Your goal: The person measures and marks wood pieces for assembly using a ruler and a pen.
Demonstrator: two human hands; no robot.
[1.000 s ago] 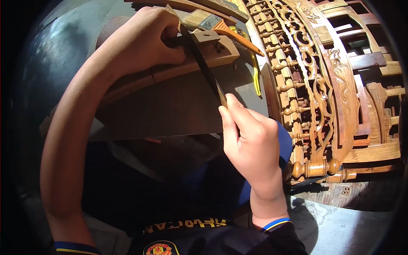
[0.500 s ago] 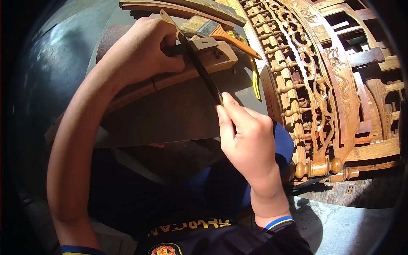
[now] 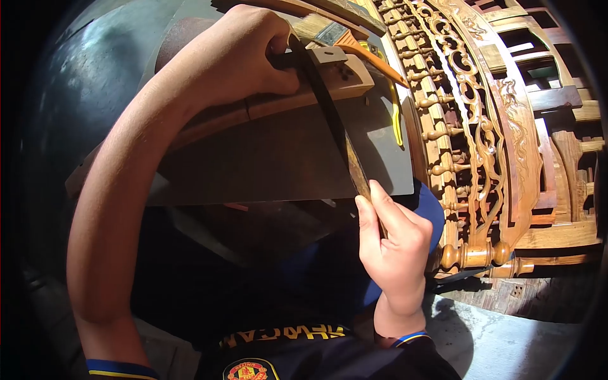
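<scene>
My right hand point(image 3: 396, 237) is closed around the near end of a long, flat, dark file point(image 3: 332, 117), which slants up and away to the left. The far end of this file reaches my left hand point(image 3: 263, 54), lying across a flat piece with a small hole point(image 3: 329, 56). The thumb and fingers of my left hand are closed on that flat piece, and part of it is hidden. Just beneath it lies a long wooden bar point(image 3: 297, 101) with dark holes near its right end, on a grey board point(image 3: 266, 171).
A paintbrush with an orange handle point(image 3: 377, 63) lies behind the wooden bar, beside a yellow strip point(image 3: 397, 117). More wooden lengths point(image 3: 304, 9) lie at the back. Carved, varnished wooden panels point(image 3: 510, 126) with turned spindles stand along the right.
My right hand has moved down and right, drawing the file back, so less of it reaches past my left hand. My left hand still grips the flat piece; the whole view has shifted slightly.
</scene>
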